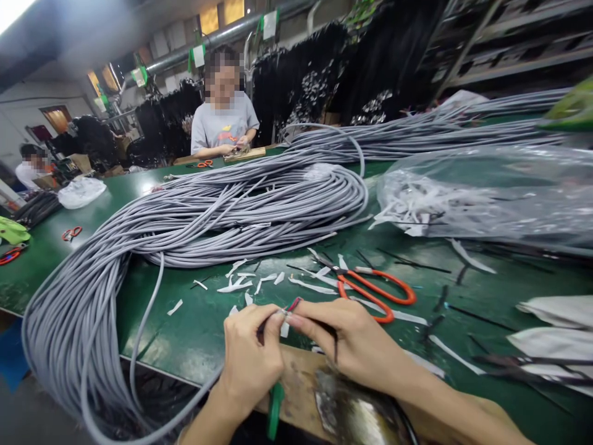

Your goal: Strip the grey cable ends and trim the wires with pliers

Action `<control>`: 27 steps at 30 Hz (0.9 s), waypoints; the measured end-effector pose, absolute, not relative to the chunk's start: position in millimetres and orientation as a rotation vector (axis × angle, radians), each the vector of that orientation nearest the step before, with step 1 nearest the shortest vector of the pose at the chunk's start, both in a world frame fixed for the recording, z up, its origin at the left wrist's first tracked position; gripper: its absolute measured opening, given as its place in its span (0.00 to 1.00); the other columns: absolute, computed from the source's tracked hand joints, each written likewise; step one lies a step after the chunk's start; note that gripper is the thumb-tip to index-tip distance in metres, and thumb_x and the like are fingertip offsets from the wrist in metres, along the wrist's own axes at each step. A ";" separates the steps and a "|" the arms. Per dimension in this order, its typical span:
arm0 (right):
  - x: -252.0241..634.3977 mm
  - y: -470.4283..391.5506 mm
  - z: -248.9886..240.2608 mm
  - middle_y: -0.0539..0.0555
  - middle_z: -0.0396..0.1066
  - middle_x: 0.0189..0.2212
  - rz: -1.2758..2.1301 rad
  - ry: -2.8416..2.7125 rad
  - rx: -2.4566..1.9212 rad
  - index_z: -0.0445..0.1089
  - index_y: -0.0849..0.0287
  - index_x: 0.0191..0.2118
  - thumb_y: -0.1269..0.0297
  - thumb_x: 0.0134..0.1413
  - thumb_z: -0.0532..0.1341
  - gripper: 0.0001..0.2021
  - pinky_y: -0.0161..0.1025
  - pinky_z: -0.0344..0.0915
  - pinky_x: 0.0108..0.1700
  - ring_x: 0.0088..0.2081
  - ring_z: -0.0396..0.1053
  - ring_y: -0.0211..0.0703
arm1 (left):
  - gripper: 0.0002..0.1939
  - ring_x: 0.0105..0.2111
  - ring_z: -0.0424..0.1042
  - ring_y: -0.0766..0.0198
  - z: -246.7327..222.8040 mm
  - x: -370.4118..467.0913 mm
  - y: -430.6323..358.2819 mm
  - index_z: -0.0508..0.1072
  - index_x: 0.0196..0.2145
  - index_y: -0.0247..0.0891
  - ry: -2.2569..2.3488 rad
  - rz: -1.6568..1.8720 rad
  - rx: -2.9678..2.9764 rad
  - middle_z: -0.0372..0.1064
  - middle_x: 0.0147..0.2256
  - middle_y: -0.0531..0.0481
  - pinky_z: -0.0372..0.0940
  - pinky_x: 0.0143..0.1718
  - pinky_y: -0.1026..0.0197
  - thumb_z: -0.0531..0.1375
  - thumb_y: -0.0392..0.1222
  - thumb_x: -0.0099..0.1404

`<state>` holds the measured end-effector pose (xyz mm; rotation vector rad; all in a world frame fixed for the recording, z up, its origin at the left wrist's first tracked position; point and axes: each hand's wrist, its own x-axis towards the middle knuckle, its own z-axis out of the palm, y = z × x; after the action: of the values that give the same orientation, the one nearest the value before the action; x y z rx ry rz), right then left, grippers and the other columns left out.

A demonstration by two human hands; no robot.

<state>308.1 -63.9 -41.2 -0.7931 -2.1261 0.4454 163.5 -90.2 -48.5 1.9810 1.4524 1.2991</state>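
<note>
My left hand is closed in a pinch near the table edge, with a grey cable running up into it from the lower left. Opposite it, my right hand pinches thin wires at the cable's end; a red wire shows between the fingertips. Fingers hide most of the wire ends. Below the hands lies a wooden board with a worn metal piece on it. Scissors with orange handles rest just beyond my right hand.
A large bundle of grey cables spans the green table and hangs over its edge. White scraps lie around the scissors. At right are a clear plastic bag and dark pliers. A co-worker sits across the table.
</note>
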 end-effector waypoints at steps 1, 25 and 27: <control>306.8 -66.1 -40.3 0.45 0.54 0.14 0.508 -2.128 -0.811 0.60 0.59 0.19 0.61 0.64 0.47 0.22 0.31 0.50 0.19 0.16 0.52 0.32 | 0.13 0.22 0.69 0.64 -48.3 164.3 -90.2 0.76 0.28 0.36 1.457 1.307 1.987 0.72 0.23 0.48 0.63 0.26 0.65 0.52 0.32 0.62; 389.7 -8.7 -58.9 0.59 0.66 0.13 0.060 -1.921 -1.879 0.65 0.60 0.15 0.74 0.39 0.61 0.08 0.37 0.49 0.19 0.17 0.67 0.44 | 0.12 0.34 0.71 0.61 -61.3 158.2 -83.8 0.75 0.39 0.35 1.482 1.537 1.706 0.73 0.36 0.43 0.66 0.35 0.61 0.52 0.37 0.64; 383.7 -11.5 -53.9 0.57 0.65 0.11 0.021 -1.875 -1.721 0.65 0.58 0.15 0.74 0.39 0.60 0.09 0.37 0.49 0.18 0.16 0.66 0.42 | 0.13 0.25 0.68 0.65 -61.9 158.6 -83.4 0.74 0.40 0.33 1.401 1.504 1.549 0.73 0.31 0.44 0.63 0.26 0.64 0.52 0.40 0.64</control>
<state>383.7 -11.5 -53.9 -1.7214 -1.8750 0.0212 158.6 -83.4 -61.9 1.5488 1.4014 1.5041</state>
